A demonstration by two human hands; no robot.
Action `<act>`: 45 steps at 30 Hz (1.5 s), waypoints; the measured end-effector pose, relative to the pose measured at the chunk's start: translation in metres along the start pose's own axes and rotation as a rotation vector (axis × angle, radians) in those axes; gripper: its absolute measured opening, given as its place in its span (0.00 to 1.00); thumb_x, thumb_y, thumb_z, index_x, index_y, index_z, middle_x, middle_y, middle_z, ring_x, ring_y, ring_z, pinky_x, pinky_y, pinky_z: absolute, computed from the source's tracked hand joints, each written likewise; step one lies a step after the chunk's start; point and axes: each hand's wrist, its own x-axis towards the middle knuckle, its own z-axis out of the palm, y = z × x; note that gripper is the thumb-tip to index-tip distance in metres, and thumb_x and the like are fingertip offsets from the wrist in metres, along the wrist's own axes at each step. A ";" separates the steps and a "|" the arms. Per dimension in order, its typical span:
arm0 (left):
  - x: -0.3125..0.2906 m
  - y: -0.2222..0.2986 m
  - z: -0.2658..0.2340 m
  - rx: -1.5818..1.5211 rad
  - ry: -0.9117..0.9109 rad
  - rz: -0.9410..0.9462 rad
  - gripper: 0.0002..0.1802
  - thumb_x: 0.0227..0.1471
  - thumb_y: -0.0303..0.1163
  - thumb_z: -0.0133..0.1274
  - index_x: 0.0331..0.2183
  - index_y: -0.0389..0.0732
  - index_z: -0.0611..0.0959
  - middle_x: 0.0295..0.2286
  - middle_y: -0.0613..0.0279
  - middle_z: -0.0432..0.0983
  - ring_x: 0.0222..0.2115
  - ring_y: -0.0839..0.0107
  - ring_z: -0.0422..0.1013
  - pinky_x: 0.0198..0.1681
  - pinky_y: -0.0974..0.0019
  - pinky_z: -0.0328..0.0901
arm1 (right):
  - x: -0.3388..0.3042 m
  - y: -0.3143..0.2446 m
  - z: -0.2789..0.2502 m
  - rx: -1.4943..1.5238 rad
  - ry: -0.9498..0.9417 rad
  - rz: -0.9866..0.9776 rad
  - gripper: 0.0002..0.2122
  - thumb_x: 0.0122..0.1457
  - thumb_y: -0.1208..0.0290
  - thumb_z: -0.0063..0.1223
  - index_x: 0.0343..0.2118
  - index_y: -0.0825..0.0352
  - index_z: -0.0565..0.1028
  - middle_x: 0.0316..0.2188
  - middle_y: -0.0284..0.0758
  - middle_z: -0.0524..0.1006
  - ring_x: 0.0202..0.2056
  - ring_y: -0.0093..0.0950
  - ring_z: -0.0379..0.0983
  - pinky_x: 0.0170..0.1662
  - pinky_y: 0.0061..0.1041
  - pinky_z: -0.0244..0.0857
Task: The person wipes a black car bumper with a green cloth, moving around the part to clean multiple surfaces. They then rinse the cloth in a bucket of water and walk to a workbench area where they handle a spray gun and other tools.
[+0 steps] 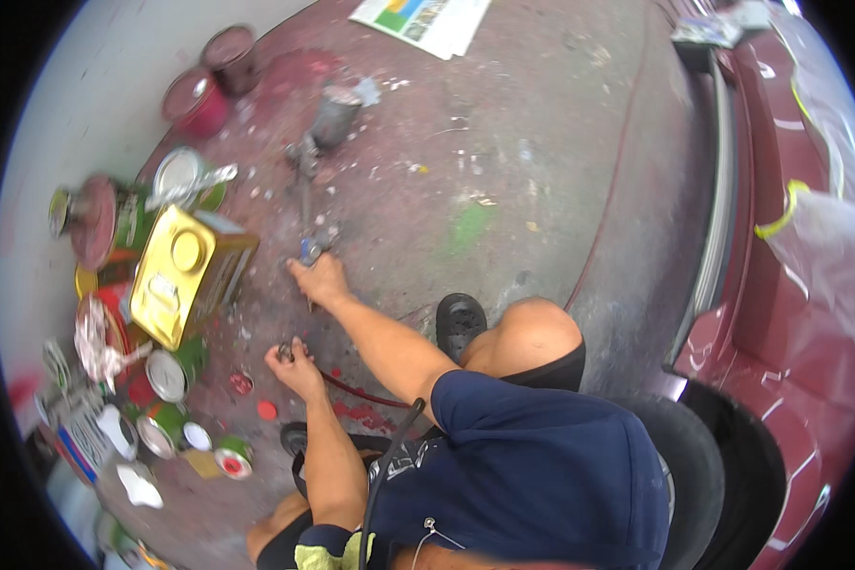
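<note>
My right hand [321,280] is closed at the lower end of a spray gun [304,160], next to a small blue fitting [311,250]. A grey cup [335,116] is on the gun's far end. Closer to me, my left hand [294,369] pinches a small dark metal fitting [287,352]. A dark red hose [366,394] runs from beside that hand back toward my body. The two hands are apart, with the gun's end and the hose fitting not touching.
To the left stand a gold rectangular can [174,275], a round tin with a stick across it [180,176], a red pot [197,103] and several smaller green tins [171,373]. A red car panel [798,313] is at right. Printed paper [427,21] lies at the far side.
</note>
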 end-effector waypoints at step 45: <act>-0.224 0.655 -0.271 0.729 -0.870 -0.068 0.22 0.64 0.45 0.57 0.54 0.45 0.77 0.43 0.66 0.78 0.40 0.76 0.74 0.41 0.67 0.69 | -0.587 -0.079 -0.397 -0.282 0.371 0.287 0.14 0.63 0.59 0.53 0.42 0.65 0.81 0.41 0.51 0.83 0.47 0.50 0.80 0.51 0.47 0.72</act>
